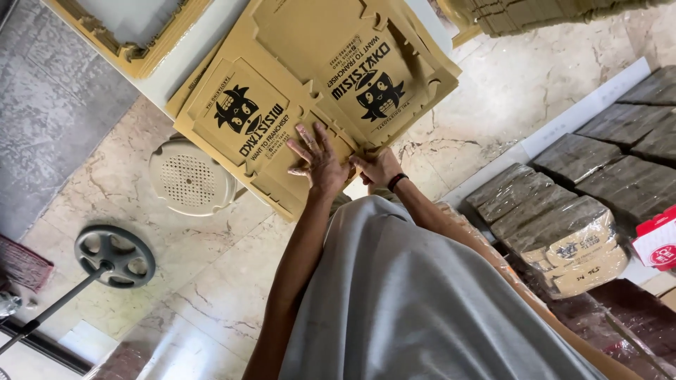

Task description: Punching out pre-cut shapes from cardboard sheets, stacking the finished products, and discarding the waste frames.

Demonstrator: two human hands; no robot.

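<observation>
A stack of flat tan cardboard box blanks (303,77) with black cartoon prints lies on a white table (201,42). My left hand (318,163) rests flat on the top blank near its front edge, fingers spread. My right hand (379,169), with a black band on the wrist, is just beside it, and its fingers curl around the blank's edge. My grey shirt fills the lower middle of the view.
A beige perforated plastic stool (190,176) stands under the table's edge on the marble floor. A dark round stand base (115,255) is at lower left. Wrapped bundles of cardboard (563,232) and a red-and-white carton (658,243) lie at right. More stacked cardboard (535,14) is at the top.
</observation>
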